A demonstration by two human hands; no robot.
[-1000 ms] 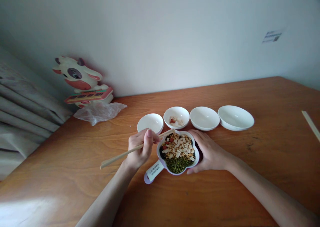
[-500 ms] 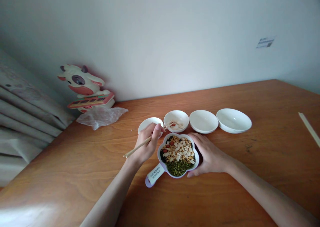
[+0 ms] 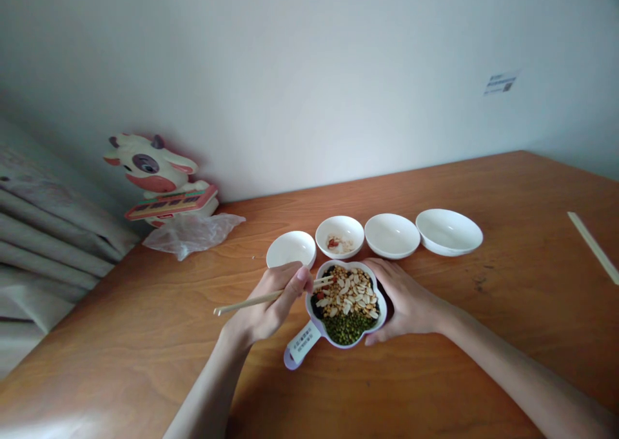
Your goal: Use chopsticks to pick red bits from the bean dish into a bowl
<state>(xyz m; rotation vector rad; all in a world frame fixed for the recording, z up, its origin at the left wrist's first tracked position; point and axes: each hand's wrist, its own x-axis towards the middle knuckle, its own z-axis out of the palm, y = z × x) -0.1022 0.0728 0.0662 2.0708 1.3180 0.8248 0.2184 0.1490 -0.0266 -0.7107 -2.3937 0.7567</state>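
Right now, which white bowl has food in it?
The second bowl from the left: it alone holds some pale and red pieces.

No legible txt: handle label (image 3: 300, 344) & wall sticker (image 3: 500, 83) prob. printed, too small to read.

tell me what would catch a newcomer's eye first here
The flower-shaped bowl in the middle, heaped with green beans, pale seeds and red bits, draws the eye. The right hand cups its side and the left hand holds chopsticks with their tips over it. Behind it stands a row of four white dishes, and a cartoon cow toy sits far left by the wall.
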